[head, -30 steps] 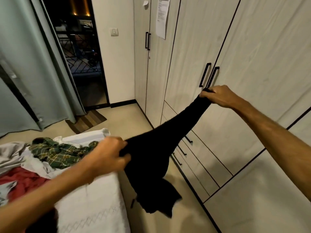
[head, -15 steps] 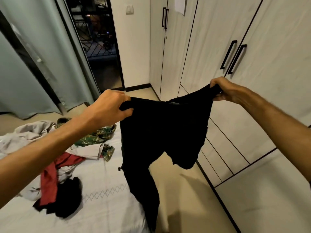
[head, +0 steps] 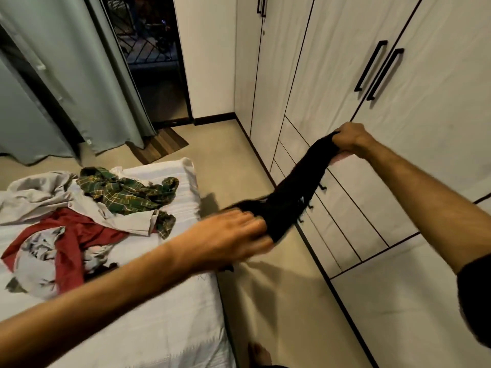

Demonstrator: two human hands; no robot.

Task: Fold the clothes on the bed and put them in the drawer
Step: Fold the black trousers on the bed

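Folding step in hand, at a guess: black garment [head: 295, 193] held off the bed [head: 164, 309], stretched in the air between mattress edge and drawers [head: 342, 197]. Right hand [head: 349, 140] clenched round the upper end, out by the drawer fronts; left hand [head: 233, 236] blurred, fingers curled into the lower end just past the bed's corner. Gathered into a narrow band, so no telling yet which part is waist or hem. Long axis on a slant: low near the bed, rising toward the wardrobe, upper end pointing at the drawer fronts. Not touching mattress or floor as far as visible.

Next move, judged from this: spread the cloth flat, either shaken open in the air or laid on the bare sheet on the near side of the bed, then halves brought together. Needs both grips kept at opposite ends and the twist taken out first. Drawers all closed, so one free hand wanted later for a handle.

Heap left on the bed: green plaid shirt [head: 127, 192], red garment [head: 71, 240], pale grey pieces [head: 32, 195], all unfolded.
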